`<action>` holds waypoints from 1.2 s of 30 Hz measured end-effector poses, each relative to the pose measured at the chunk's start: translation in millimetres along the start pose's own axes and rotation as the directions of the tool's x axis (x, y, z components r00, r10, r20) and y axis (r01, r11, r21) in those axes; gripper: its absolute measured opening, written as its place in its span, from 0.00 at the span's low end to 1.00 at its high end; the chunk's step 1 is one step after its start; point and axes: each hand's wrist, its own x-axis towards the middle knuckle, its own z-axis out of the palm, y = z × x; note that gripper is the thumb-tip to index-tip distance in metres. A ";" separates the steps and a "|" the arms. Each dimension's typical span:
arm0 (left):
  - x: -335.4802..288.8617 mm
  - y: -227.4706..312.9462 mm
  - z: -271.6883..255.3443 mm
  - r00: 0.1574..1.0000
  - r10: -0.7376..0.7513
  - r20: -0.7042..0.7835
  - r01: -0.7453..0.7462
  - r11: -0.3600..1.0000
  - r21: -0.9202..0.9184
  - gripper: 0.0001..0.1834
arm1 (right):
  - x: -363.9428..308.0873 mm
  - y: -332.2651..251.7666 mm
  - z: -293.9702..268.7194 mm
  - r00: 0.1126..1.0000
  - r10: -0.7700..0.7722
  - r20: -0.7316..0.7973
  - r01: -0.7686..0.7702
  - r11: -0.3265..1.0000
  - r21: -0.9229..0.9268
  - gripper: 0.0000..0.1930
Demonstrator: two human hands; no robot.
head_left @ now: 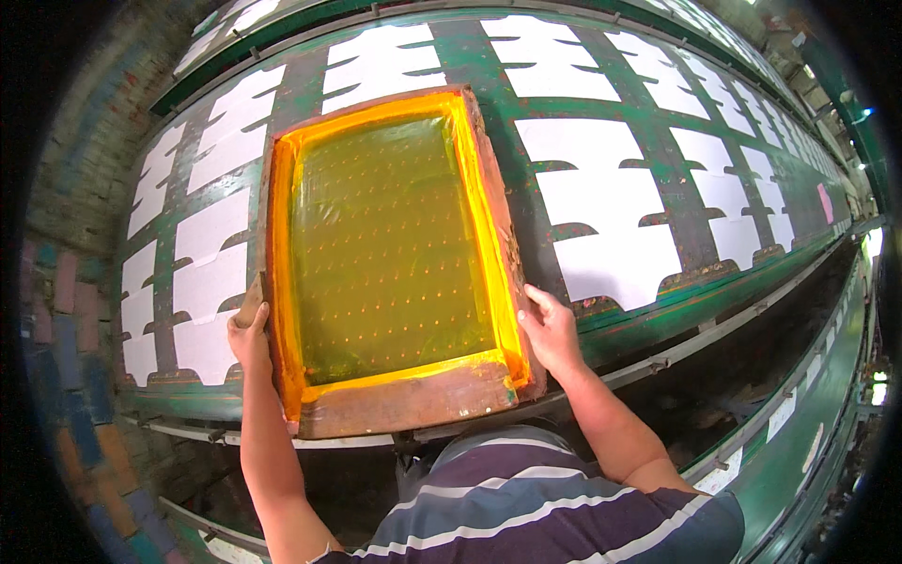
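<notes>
A wooden screen-printing frame [404, 409] is held tilted over the long green table, near its front edge. Orange-yellow ink coats its inner border, and the olive-green mesh [390, 244] shows rows of small orange dots. My left hand [249, 336] grips the frame's left side low down, thumb up. By that thumb a flat brown wooden piece [251, 299] juts out; I cannot tell whether it belongs to the frame. On the right side, my right hand [552, 329] holds the lower edge with its thumb toward the mesh, the other fingers mostly hidden.
White cut fabric pieces [615, 254] lie flat in rows along the green table [498, 169]. A metal rail [648, 365] follows its front edge. Behind me to the right runs another green table [799, 470]. A brick wall [80, 188] stands on the left.
</notes>
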 end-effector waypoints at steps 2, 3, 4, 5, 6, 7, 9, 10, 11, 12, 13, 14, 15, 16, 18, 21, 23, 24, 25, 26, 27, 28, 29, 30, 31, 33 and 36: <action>0.1 -0.3 2.4 1.000 -0.007 0.004 0.007 0.998 -0.064 0.31 | 2.3 -5.3 -0.8 0.999 -0.038 0.024 0.039 0.998 -0.045 0.26; 0.0 -0.2 3.1 1.000 0.001 -0.009 -0.002 0.996 -0.089 0.27 | 3.7 -9.2 -1.1 0.998 -0.039 0.041 0.043 0.994 -0.099 0.26; 4.5 1.8 7.7 1.000 0.018 -0.016 -0.019 0.997 -0.077 0.26 | 12.7 -14.2 0.0 0.996 -0.066 0.054 0.073 0.986 -0.148 0.27; 4.2 2.0 7.0 1.000 0.004 -0.020 -0.006 0.998 -0.061 0.26 | 13.3 -18.0 2.5 0.998 -0.053 0.037 0.058 0.991 -0.120 0.25; 4.9 2.5 7.0 1.000 -0.003 -0.010 0.002 0.998 -0.070 0.25 | 15.0 -21.5 5.6 0.998 -0.066 0.015 0.067 0.988 -0.141 0.24; 5.1 2.8 7.0 1.000 0.002 -0.012 -0.003 0.997 -0.074 0.25 | 14.5 -24.7 8.0 0.997 -0.076 -0.011 0.073 0.984 -0.163 0.22; 4.8 3.1 7.1 1.000 0.010 0.017 -0.007 0.991 -0.134 0.25 | 11.9 -30.0 12.8 0.992 -0.109 -0.054 0.097 0.977 -0.192 0.20; 3.6 2.9 7.0 1.000 0.009 0.024 -0.006 0.992 -0.122 0.25 | 10.3 -32.4 16.1 0.988 -0.137 -0.071 0.120 0.973 -0.199 0.19; 3.7 3.5 6.6 1.000 0.002 0.024 0.001 0.994 -0.114 0.25 | 9.6 -35.8 17.9 0.991 -0.102 -0.092 0.081 0.975 -0.206 0.18; 3.8 4.3 6.5 1.000 0.016 0.022 -0.013 0.993 -0.113 0.25 | 7.9 -40.5 16.6 0.983 -0.160 -0.091 0.136 0.965 -0.224 0.18; 4.0 5.5 6.6 0.999 0.009 0.037 -0.002 0.982 -0.186 0.25 | 5.4 -46.6 14.2 0.983 -0.156 -0.094 0.130 0.963 -0.238 0.17; 4.0 6.9 5.9 0.999 -0.025 0.041 0.032 0.984 -0.173 0.25 | 3.5 -53.0 12.3 0.980 -0.171 -0.098 0.143 0.959 -0.247 0.17; 4.4 8.6 4.2 0.997 -0.059 0.051 0.067 0.985 -0.156 0.25 | 3.2 -59.3 10.5 0.980 -0.168 -0.106 0.141 0.964 -0.224 0.16; 4.5 10.2 3.5 0.997 -0.064 0.053 0.071 0.987 -0.141 0.24 | 1.8 -65.6 8.1 0.978 -0.184 -0.098 0.157 0.960 -0.232 0.15; 5.3 14.4 3.0 0.995 -0.080 0.066 0.089 0.985 -0.150 0.23 | 0.1 -76.9 0.1 0.968 -0.234 -0.088 0.206 0.946 -0.248 0.15; 4.7 24.1 6.2 0.994 -0.064 0.089 0.081 0.975 -0.205 0.21 | -0.4 -84.6 -12.2 0.967 -0.243 -0.075 0.218 0.944 -0.246 0.14; -0.6 34.1 12.6 0.993 -0.091 0.069 0.103 0.977 -0.187 0.20 | 4.2 -82.2 -25.2 0.966 -0.235 -0.104 0.206 0.949 -0.237 0.14; -6.0 39.8 20.2 0.992 -0.082 0.096 0.101 0.973 -0.208 0.20 | 9.8 -78.8 -34.7 0.971 -0.207 -0.119 0.177 0.959 -0.222 0.13; -13.0 45.4 31.0 0.993 -0.081 0.089 0.099 0.970 -0.221 0.21 | 15.5 -74.1 -44.4 0.973 -0.190 -0.132 0.159 0.964 -0.212 0.13; -22.4 51.5 42.8 0.993 -0.107 0.057 0.116 0.970 -0.213 0.21 | 21.2 -67.8 -56.8 0.972 -0.176 -0.155 0.138 0.963 -0.232 0.13; -33.9 57.9 58.2 0.997 -0.067 0.045 0.076 0.970 -0.232 0.21 | 27.6 -60.6 -71.2 0.971 -0.175 -0.164 0.136 0.965 -0.223 0.13; -47.1 65.1 69.5 0.996 -0.056 0.076 0.072 0.969 -0.234 0.22 | 34.6 -52.9 -86.5 0.967 -0.184 -0.175 0.141 0.963 -0.230 0.13; -60.4 71.5 87.9 0.996 -0.063 0.068 0.079 0.961 -0.266 0.22 | 42.5 -44.3 -102.2 0.961 -0.189 -0.201 0.141 0.963 -0.230 0.14; -73.4 77.9 106.2 0.999 0.001 0.053 0.016 0.952 -0.306 0.22 | 50.0 -35.3 -120.2 0.954 -0.221 -0.202 0.163 0.950 -0.266 0.14; -85.6 84.6 123.8 0.998 0.016 0.053 0.001 0.955 -0.295 0.23 | 55.0 -26.0 -138.1 0.944 -0.248 -0.217 0.192 0.949 -0.250 0.14; -113.6 99.1 159.5 0.999 -0.003 0.050 0.018 0.956 -0.293 0.25 | 66.4 -10.9 -177.5 0.942 -0.236 -0.239 0.172 0.950 -0.260 0.14; -165.1 118.8 210.9 1.000 0.023 0.012 -0.019 0.959 -0.282 0.24 | 77.8 15.5 -237.5 0.947 -0.199 -0.254 0.128 0.955 -0.269 0.14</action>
